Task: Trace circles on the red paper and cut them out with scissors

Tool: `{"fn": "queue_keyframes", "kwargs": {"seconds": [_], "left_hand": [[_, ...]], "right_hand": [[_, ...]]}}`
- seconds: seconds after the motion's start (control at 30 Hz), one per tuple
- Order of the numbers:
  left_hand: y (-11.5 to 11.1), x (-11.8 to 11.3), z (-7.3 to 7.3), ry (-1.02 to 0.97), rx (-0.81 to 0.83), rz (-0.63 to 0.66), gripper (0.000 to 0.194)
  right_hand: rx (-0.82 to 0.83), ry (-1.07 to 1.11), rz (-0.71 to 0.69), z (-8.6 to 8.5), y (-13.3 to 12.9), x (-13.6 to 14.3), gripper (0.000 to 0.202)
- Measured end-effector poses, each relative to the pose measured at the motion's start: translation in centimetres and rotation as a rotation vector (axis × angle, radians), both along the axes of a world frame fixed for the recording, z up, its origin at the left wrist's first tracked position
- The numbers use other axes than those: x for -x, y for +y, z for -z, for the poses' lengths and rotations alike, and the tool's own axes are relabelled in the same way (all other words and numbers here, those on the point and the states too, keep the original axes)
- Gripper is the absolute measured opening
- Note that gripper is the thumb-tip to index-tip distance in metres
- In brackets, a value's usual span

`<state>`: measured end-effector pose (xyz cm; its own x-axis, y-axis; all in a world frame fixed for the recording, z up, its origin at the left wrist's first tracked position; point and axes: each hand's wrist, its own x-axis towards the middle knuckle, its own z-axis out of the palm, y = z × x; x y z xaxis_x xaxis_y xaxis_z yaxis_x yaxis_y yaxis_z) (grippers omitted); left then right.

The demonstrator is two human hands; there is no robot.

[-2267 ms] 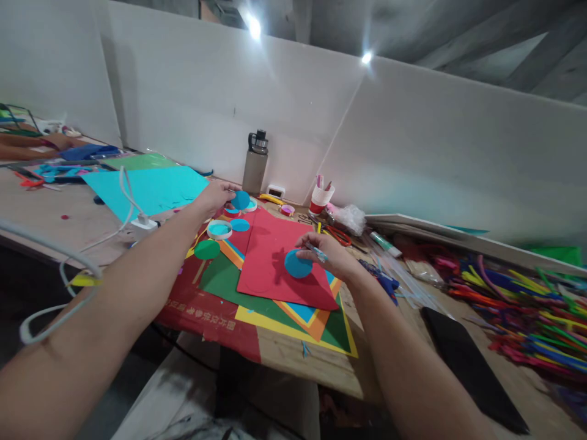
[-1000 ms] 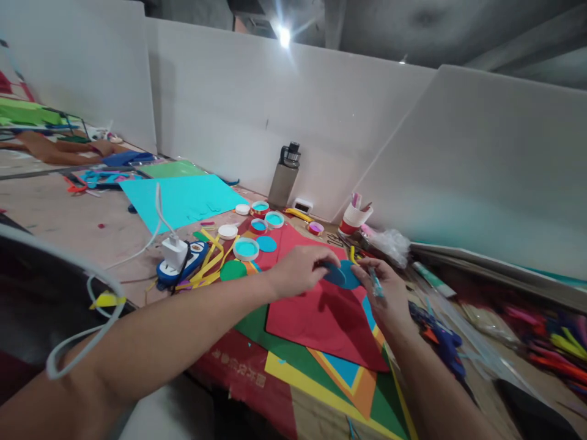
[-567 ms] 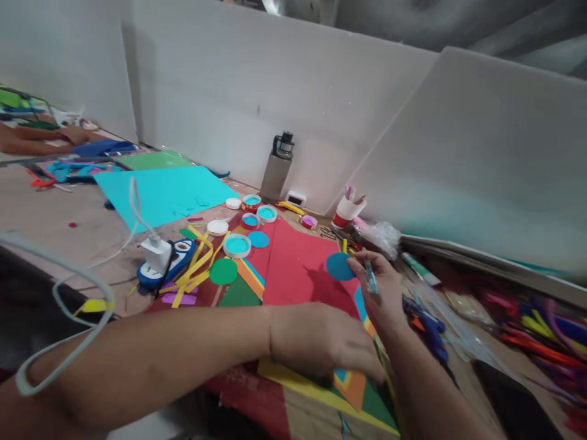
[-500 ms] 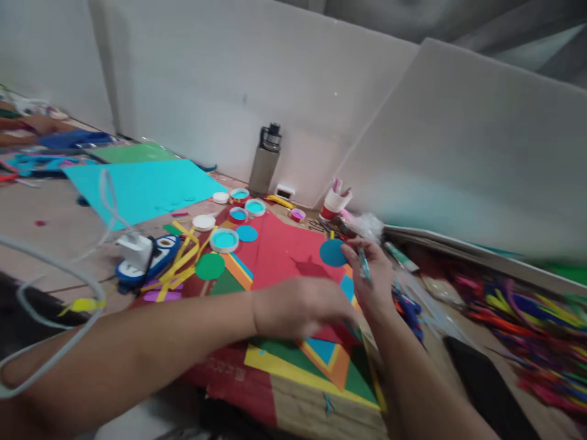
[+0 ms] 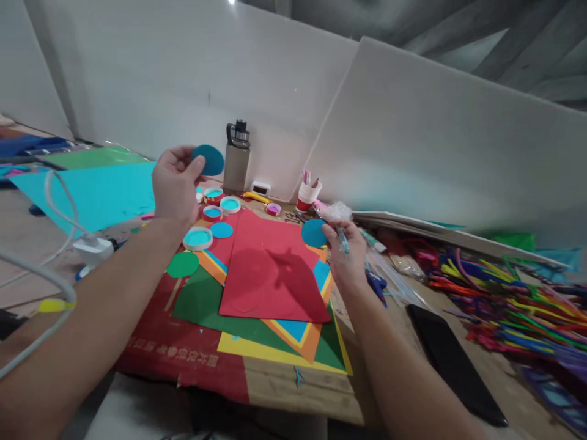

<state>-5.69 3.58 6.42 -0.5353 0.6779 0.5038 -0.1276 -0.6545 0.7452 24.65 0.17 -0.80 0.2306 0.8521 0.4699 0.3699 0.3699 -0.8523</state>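
My left hand is raised at the left, pinching a dark blue disc by its edge between thumb and fingers. In my right hand a blue disc is held by the fingertips, and a slim pale-teal tool, perhaps a pen, rests across the fingers. Between the hands lies a red sheet, with a shadow over it. Under it are a green sheet, a yellow sheet and orange-edged blue pieces. A blue disc and a green disc lie to its left.
Several round containers stand behind the sheets, near a grey bottle and a cup of pens. At right are a black phone and coloured pipe cleaners. White cables cross the left side.
My left hand has moved from over the red sheet up and left, and now shows a dark blue disc in its fingers. My right hand keeps its disc and tool. The view has turned right.
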Motion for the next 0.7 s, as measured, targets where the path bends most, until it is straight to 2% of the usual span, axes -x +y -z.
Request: {"fn": "queue_keyframes", "kwargs": {"seconds": [0.1,0.27,0.47,0.7], "left_hand": [[1.2,1.6,0.7,-0.057,0.039,-0.067,0.013],[2.3,2.1,2.7,0.038,0.241,-0.063,0.01],[3.0,3.1,4.3,0.176,0.31,-0.13,0.009],[3.1,2.9,5.0,0.206,0.463,-0.026,0.012]], "right_hand": [[0.005,0.04,-0.02,0.4,-0.3,1.0,0.041],[0.053,-0.009,-0.04,0.8,-0.5,1.9,0.039],[0.079,0.02,-0.082,1.3,-0.5,2.2,0.035],[0.112,0.02,-0.108,1.3,-0.8,2.7,0.032]]}}
